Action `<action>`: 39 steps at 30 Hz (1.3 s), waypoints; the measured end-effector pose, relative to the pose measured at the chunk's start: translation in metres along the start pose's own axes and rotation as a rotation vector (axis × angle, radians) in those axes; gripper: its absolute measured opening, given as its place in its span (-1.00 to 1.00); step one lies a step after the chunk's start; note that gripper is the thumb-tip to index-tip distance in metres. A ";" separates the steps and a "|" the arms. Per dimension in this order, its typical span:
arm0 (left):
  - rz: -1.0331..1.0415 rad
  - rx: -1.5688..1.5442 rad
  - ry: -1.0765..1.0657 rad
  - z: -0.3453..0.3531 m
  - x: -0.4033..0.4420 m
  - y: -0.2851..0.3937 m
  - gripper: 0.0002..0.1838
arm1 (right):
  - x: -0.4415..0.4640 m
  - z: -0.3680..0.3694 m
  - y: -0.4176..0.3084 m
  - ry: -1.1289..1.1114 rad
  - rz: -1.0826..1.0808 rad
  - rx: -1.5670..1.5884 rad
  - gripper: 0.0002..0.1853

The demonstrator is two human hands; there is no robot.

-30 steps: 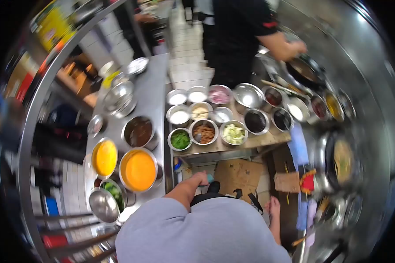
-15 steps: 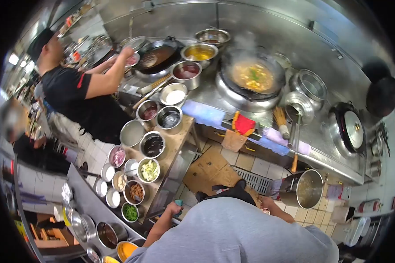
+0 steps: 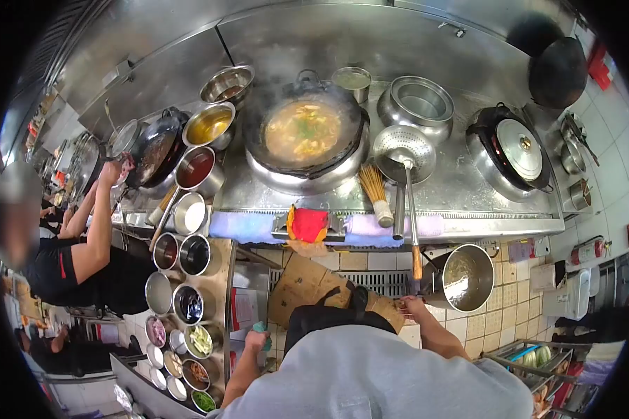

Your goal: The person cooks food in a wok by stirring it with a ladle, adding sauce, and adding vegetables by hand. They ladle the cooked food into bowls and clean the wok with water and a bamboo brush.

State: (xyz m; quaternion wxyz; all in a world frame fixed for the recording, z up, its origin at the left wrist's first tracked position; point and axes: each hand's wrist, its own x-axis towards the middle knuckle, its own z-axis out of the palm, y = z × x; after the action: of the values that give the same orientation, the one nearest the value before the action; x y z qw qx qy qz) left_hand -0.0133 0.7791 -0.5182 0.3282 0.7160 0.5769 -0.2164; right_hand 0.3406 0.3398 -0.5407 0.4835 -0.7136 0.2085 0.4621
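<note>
My left hand (image 3: 257, 340) is closed on a green cloth (image 3: 260, 327), low beside the wooden table with the ingredient bowls. My right hand (image 3: 414, 308) hangs near the wooden handle end of a ladle, left of a large steel pot (image 3: 467, 278); its fingers are too small to make out clearly. In front, a steaming wok (image 3: 305, 133) holds yellowish broth with pieces and green bits. A perforated strainer (image 3: 405, 155) and a bamboo brush (image 3: 376, 195) lie to its right. A red and yellow cloth (image 3: 307, 225) sits at the stove's front edge.
A co-worker (image 3: 84, 258) in black stands at a second wok (image 3: 158, 149) on the left. Bowls of sauces and ingredients fill the wooden table (image 3: 220, 269). A lidded pot (image 3: 518, 149) stands at right. Cardboard (image 3: 302, 283) lies on the floor.
The view has swung right from the ingredient bowls to face the stove. The steaming wok is now in front, and the co-worker appears at the left. My left hand still holds the cloth.
</note>
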 end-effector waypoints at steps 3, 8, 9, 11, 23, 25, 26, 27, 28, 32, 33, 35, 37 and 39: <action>0.067 0.090 0.079 -0.013 0.013 0.031 -0.21 | 0.008 -0.015 -0.005 0.075 0.053 0.354 -0.73; 0.130 0.121 0.036 -0.042 0.043 0.091 -0.10 | 0.016 -0.042 -0.040 -0.165 -0.159 0.747 -0.48; 0.135 0.131 0.024 -0.033 0.070 0.077 -0.10 | -0.006 -0.031 -0.065 -0.077 -0.191 0.740 -0.48; 0.268 0.283 -0.010 -0.007 0.138 0.055 -0.12 | -0.040 -0.018 -0.105 0.004 -0.233 0.631 -0.53; 0.282 0.344 -0.285 -0.051 0.089 0.114 -0.31 | -0.054 0.005 -0.189 0.683 -0.887 -0.799 -0.49; 0.241 0.250 -0.242 -0.049 0.098 0.103 -0.31 | -0.130 0.048 -0.230 0.278 -0.614 0.077 -0.57; 0.243 0.126 -0.125 -0.037 0.108 0.084 -0.33 | -0.139 0.056 -0.237 0.049 -0.639 0.472 -0.63; 0.242 0.136 -0.126 -0.031 0.113 0.069 -0.33 | -0.136 0.058 -0.239 0.051 -0.634 0.480 -0.63; 0.245 0.152 -0.052 -0.031 0.109 0.063 -0.42 | -0.136 0.060 -0.243 0.145 -0.638 0.356 -0.63; 0.462 0.625 -0.269 -0.060 0.086 0.067 -0.65 | -0.150 0.062 -0.255 0.310 -0.661 0.139 -0.58; 0.467 0.628 -0.267 -0.056 0.093 0.060 -0.65 | -0.151 0.061 -0.257 0.300 -0.658 0.167 -0.56; 0.352 0.321 -0.364 -0.037 0.115 0.033 -0.71 | -0.150 0.055 -0.259 0.293 -0.674 0.137 -0.52; 0.414 0.363 -0.345 -0.037 0.108 0.037 -0.71 | -0.149 0.051 -0.259 0.282 -0.688 0.110 -0.48; 0.472 0.406 -0.320 -0.043 0.100 0.043 -0.71 | -0.147 0.049 -0.260 0.344 -0.689 0.044 -0.46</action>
State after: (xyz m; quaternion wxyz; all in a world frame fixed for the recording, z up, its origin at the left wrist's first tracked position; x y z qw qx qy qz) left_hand 0.0498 0.8729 -0.5476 0.3064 0.8374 0.2819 -0.3542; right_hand 0.4400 0.4772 -0.2895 0.5838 -0.7982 0.0443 0.1415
